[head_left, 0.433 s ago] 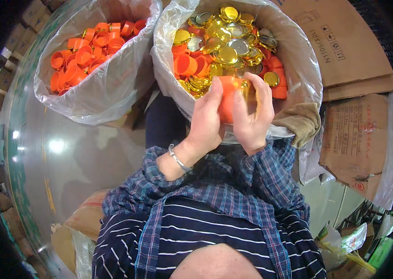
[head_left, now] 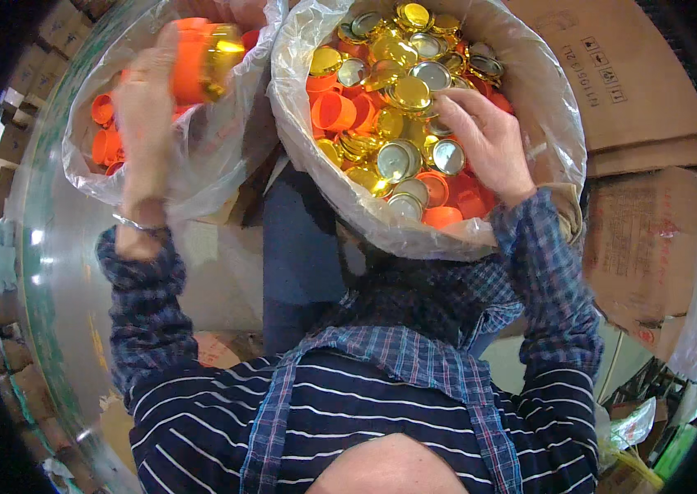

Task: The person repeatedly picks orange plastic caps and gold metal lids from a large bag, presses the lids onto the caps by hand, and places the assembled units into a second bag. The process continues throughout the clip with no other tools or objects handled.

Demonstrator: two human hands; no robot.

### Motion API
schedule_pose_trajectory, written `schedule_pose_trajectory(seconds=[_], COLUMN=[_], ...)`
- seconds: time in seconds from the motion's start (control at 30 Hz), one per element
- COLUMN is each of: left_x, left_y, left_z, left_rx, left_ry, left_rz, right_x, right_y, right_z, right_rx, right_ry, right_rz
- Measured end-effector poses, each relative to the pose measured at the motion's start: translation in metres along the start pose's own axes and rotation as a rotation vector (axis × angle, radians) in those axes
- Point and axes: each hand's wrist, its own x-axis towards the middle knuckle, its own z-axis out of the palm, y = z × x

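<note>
My left hand [head_left: 147, 90], blurred by motion, is over the left plastic-lined bin. It grips an orange cap [head_left: 189, 62] with a shiny gold lid [head_left: 223, 59] at its right end. Inside the right bin, my right hand [head_left: 493, 140] reaches into a pile of gold and silver-faced metal lids [head_left: 411, 92]. Its fingers are bent together with the tips down among the lids, and I cannot make out what is between them. Loose orange caps [head_left: 334, 111] lie under and around the lids.
Clear plastic lines the left bin [head_left: 200, 177], which holds orange caps [head_left: 105, 146], and the right bin [head_left: 303, 152]. A brown cloth [head_left: 569, 206] hangs at the right bin's rim. Cardboard [head_left: 637, 107] stands to the right. My leg [head_left: 299, 255] is between the bins.
My hands have parted from over the right bin. The left has swung to the left bin with the orange cap; the right has let go and moved into the lids.
</note>
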Motion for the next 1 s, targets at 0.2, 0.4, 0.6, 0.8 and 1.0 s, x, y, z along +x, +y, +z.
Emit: schedule_pose_trajectory(seconds=[0.2,0.4,0.6,0.8,1.0], left_x=[0.022,0.017,0.045,0.050,0.041], left_y=[-0.022,-0.061,-0.151,-0.160,-0.079], left_z=[0.037,0.217,0.281,0.267,0.216], left_rx=[0.380,1.045,1.485,0.945,0.456], left_ry=[-0.136,-1.325,-2.063,-1.573,-1.047], left_rz=[0.661,0.480,0.394,0.284,0.205], right_x=[0.055,0.112,0.133,0.133,0.108], right_y=[0.130,0.188,0.209,0.216,0.221], right_z=[0.009,0.068,0.084,0.067,0.072], right_rx=[-0.535,-1.017,-0.939,-0.831,-0.921], right_ry=[-0.272,-0.309,-0.342,-0.366,-0.196], right_rz=[0.221,0.218,0.258,0.270,0.030])
